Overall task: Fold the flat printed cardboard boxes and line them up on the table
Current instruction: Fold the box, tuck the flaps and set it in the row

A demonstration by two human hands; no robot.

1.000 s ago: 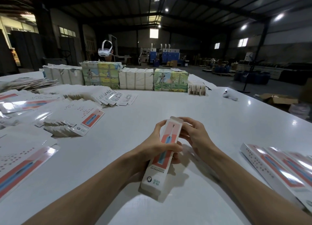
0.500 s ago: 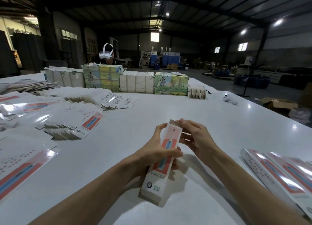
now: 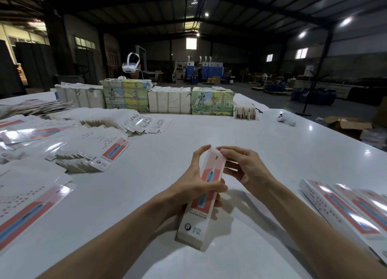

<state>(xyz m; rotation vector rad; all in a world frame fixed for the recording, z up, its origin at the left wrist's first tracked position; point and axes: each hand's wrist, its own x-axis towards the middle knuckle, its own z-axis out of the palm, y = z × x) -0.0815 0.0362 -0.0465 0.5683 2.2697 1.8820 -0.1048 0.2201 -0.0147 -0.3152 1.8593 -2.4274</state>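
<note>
Just above the tabletop (image 3: pixel 209 132), the left hand (image 3: pixel 194 186) grips the erected box (image 3: pixel 195 220) mid-length while the right hand (image 3: pixel 247 169) pinches its far end, apparently closing it; tucking it fully likely comes next.

Glossy printed cardboard box (image 3: pixel 204 197); smooth, shiny white table (image 3: pixel 209 132); glossy flat blanks (image 3: pixel 94 153).

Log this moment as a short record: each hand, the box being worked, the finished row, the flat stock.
box: folded up, tilted over the table
left hand: grips box mid-length, thumb across printed face
right hand: pinches box's far end
finished boxes: side by side, at right
flat boxes: fanned stacks, at left
</note>
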